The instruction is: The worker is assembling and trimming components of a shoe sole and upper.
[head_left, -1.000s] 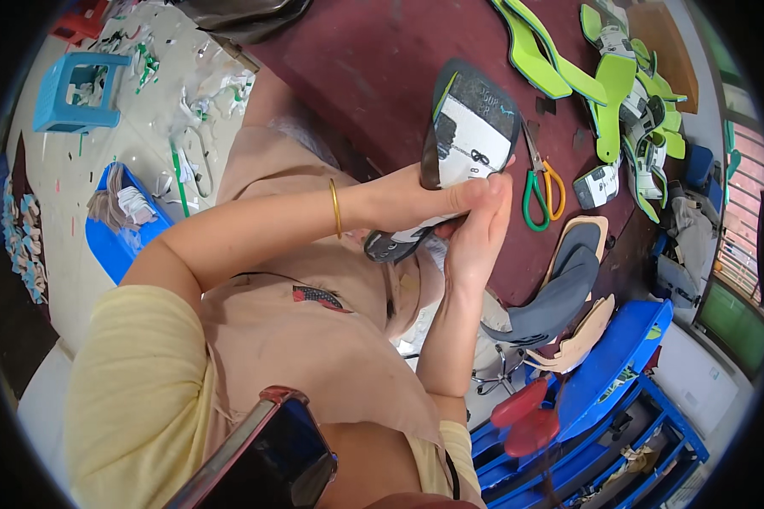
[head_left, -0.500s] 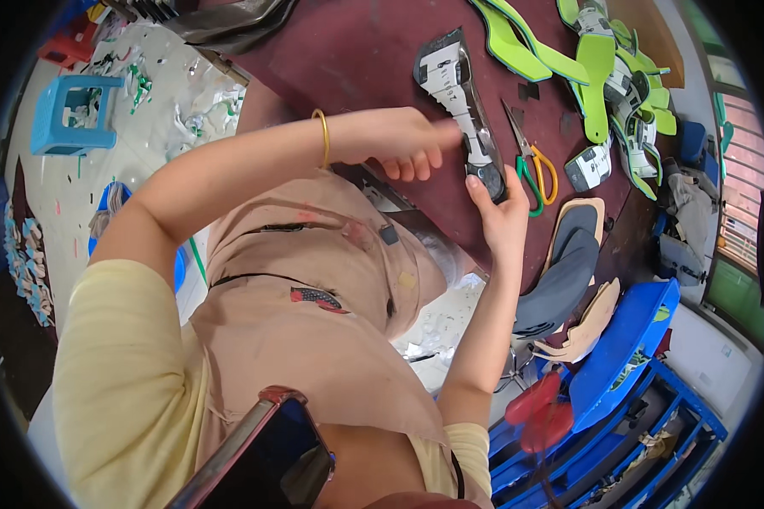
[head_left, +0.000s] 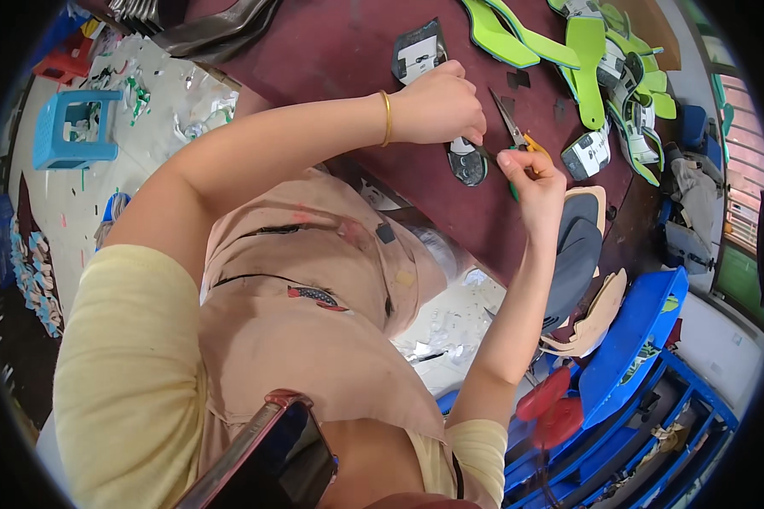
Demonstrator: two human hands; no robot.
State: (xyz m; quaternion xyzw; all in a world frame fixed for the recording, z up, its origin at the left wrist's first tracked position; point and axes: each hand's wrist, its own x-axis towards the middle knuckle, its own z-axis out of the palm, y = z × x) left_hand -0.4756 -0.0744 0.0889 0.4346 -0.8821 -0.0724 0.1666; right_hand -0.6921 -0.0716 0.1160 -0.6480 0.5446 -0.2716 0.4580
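A long sole-shaped insole (head_left: 467,163), dark with white printed paper on it, slants over the maroon table. My left hand (head_left: 440,106) is closed across its narrow middle, hiding that part; the wide end and the rounded heel end show on either side. Just right of the heel end, my right hand (head_left: 530,174) is pinched, thumb against forefinger. A short, thin dark strip shows at its fingertips, near those of the left hand. Scissors (head_left: 508,119) with orange and green handles lie behind the right hand, blades pointing away, their handles partly covered.
Bright green insoles (head_left: 586,68) pile up at the far right beside a black-and-white piece (head_left: 587,154). Dark grey insoles (head_left: 573,254) lie at the table's right edge. Dark brown curved pieces (head_left: 221,32) sit far left. A blue stool (head_left: 76,127) and blue tray (head_left: 637,348) flank me.
My left hand has moved right and closed over the insole's middle. My right hand has left the heel end and moved right, now pinching. The insole has shifted slightly left and away.
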